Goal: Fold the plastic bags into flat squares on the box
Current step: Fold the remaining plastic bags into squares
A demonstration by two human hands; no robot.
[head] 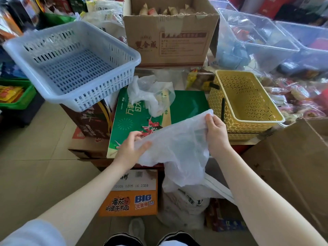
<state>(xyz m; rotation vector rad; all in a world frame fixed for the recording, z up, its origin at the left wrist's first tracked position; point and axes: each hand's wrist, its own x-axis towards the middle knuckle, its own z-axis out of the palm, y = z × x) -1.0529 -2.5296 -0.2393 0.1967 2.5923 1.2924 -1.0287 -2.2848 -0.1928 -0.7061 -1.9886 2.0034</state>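
A white translucent plastic bag (179, 148) is stretched over the near right corner of the green box (188, 105), its lower part hanging down past the box's front edge. My left hand (131, 148) pinches the bag's left edge between thumb and fingers. My right hand (215, 129) grips the bag's upper right corner. A second, crumpled clear plastic bag (152, 95) lies on the far part of the green box.
An empty pale blue basket (74, 64) sits to the left on a brown box. A yellow basket (246, 103) stands right of the green box. A cardboard carton (168, 38) is behind. Stacked boxes (131, 201) and another bag (182, 206) are below.
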